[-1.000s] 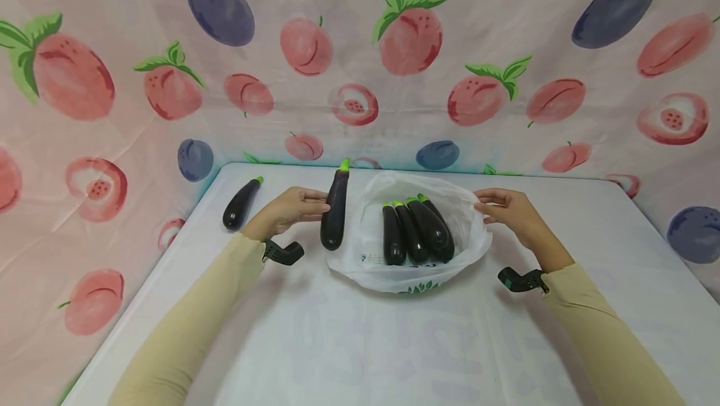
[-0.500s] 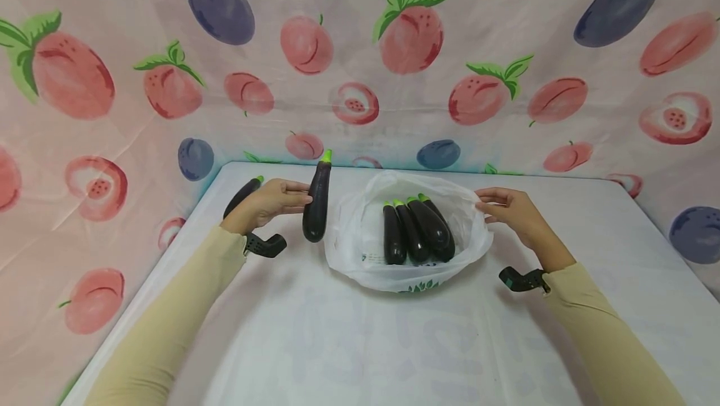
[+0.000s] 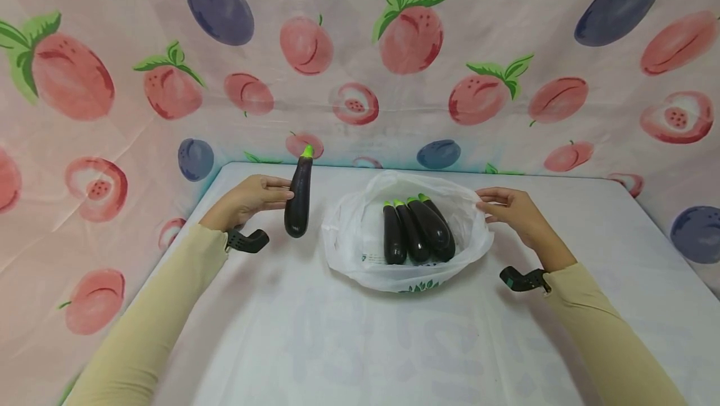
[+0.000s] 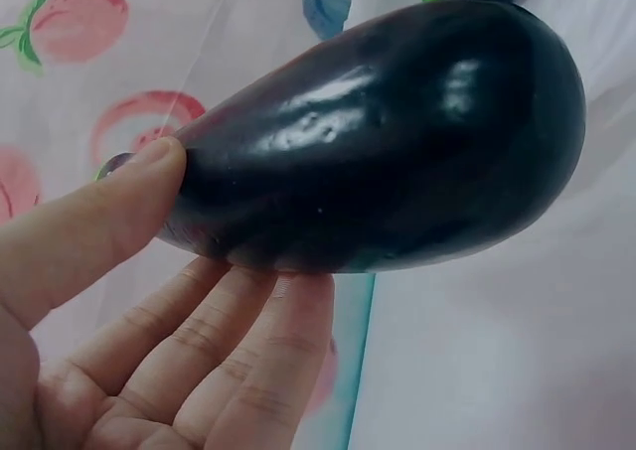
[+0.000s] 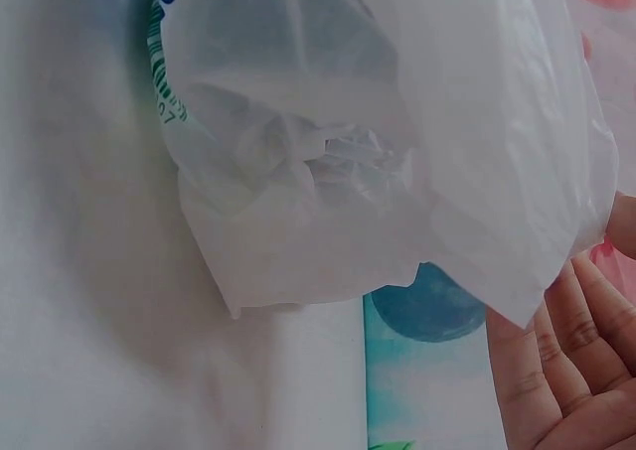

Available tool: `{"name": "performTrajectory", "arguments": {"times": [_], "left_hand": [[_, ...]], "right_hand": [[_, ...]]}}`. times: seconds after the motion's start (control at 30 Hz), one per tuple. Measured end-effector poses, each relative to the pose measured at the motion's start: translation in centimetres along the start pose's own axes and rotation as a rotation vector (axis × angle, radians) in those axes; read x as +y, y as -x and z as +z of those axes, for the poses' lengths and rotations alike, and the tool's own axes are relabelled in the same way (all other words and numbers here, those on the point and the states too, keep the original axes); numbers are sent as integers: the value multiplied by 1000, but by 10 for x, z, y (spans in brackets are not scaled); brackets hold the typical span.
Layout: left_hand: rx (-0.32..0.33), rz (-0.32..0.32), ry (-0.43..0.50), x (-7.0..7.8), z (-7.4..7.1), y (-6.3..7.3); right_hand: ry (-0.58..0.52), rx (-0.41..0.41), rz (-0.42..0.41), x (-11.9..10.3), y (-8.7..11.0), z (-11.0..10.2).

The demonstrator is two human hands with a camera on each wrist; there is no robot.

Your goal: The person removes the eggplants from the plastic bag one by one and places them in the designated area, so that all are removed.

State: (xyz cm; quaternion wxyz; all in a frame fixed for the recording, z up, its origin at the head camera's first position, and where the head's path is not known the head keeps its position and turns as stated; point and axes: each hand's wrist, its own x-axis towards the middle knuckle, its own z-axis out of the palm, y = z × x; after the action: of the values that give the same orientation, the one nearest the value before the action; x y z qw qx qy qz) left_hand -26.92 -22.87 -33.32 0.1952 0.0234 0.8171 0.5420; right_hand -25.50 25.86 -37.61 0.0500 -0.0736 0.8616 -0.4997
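My left hand [image 3: 247,200] pinches a dark eggplant [image 3: 299,197] between thumb and fingers, raised off the table to the left of the bag. It hangs nearly upright, green stem end up. Close up in the left wrist view, the glossy eggplant [image 4: 388,142] has the thumb [image 4: 109,207] on one side and the fingers on the other. A white plastic bag [image 3: 351,256] stands wide-mouthed at mid-table, with several eggplants [image 3: 416,231] lying side by side inside. At its right rim, my right hand [image 3: 512,212] pinches the plastic; the right wrist view shows the bag's side [image 5: 497,122] at the fingers.
A white cloth covers the table [image 3: 360,343]. Behind and to the left hangs a fruit-printed curtain [image 3: 360,37]. Each wrist wears a black camera mount, one on the left [image 3: 247,241] and one on the right [image 3: 523,279].
My left hand has carried the eggplant leftward and slightly up, away from the bag. The loose eggplant at the far left has become hidden behind that hand. My right hand stays at the rim.
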Motion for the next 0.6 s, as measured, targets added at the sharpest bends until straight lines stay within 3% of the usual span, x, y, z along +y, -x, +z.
{"name": "performTrajectory", "arguments": {"times": [0.6], "left_hand": [[22, -3, 12, -4, -32, 12]], "right_hand": [[-4, -1, 7, 0, -1, 0]]}}
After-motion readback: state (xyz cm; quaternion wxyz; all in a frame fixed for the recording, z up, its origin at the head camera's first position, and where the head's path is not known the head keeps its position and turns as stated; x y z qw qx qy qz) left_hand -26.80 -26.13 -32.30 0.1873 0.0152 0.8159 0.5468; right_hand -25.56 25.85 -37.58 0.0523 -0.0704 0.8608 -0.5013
